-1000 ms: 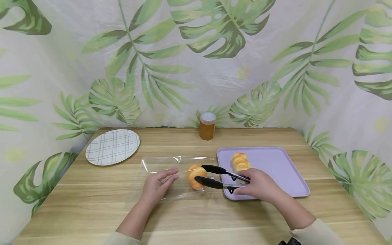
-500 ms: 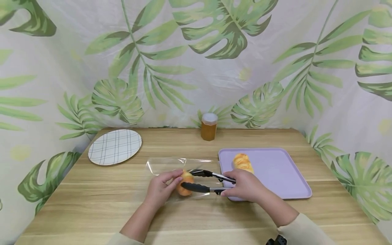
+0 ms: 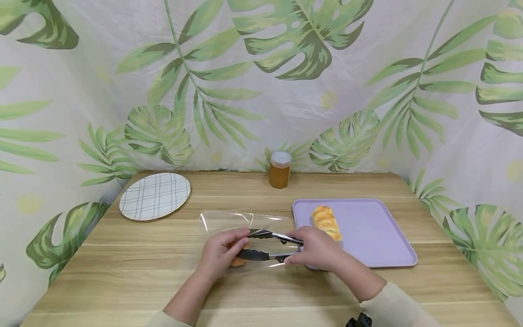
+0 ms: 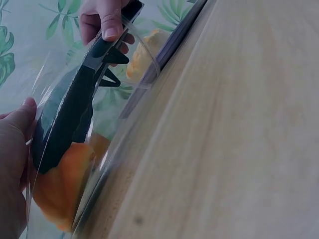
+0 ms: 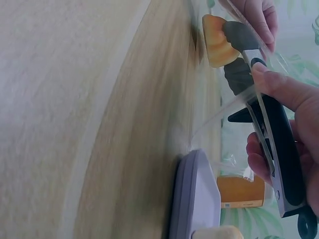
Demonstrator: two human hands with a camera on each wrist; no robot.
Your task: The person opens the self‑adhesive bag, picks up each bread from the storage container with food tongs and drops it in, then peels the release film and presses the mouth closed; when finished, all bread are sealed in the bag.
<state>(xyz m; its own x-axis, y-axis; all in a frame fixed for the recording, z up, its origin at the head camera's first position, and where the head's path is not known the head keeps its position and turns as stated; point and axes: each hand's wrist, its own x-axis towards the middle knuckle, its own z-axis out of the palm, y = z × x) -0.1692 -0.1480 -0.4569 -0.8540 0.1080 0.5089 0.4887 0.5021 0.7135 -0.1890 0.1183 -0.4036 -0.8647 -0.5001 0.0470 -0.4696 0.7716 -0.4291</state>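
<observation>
My right hand (image 3: 318, 250) grips a pair of tongs (image 3: 254, 255) with black tips and metal arms. Its tips reach inside a clear plastic bag (image 3: 229, 220) and hold an orange-brown bread roll (image 4: 62, 186) between them. In the head view most of the roll lies behind my left hand (image 3: 220, 255) and the tongs. That hand pinches the bag from outside, thumb and fingers close around the roll and tong tips. The bag's mouth, facing right, surrounds the tong arms in the left wrist view. A longer, braided-looking bread (image 3: 326, 222) lies on the purple tray (image 3: 376, 236).
The tray stands to the right on the wooden table (image 3: 229, 299), beside the bag's mouth. A checked white plate (image 3: 155, 195) lies at the back left. Near the back edge is a jar (image 3: 279, 176) with amber contents and a pale lid. Leaf-patterned cloth hangs behind.
The tongs and right hand have moved left, carrying the roll deeper into the bag. My left hand has shifted slightly right and closed on the bag near the roll.
</observation>
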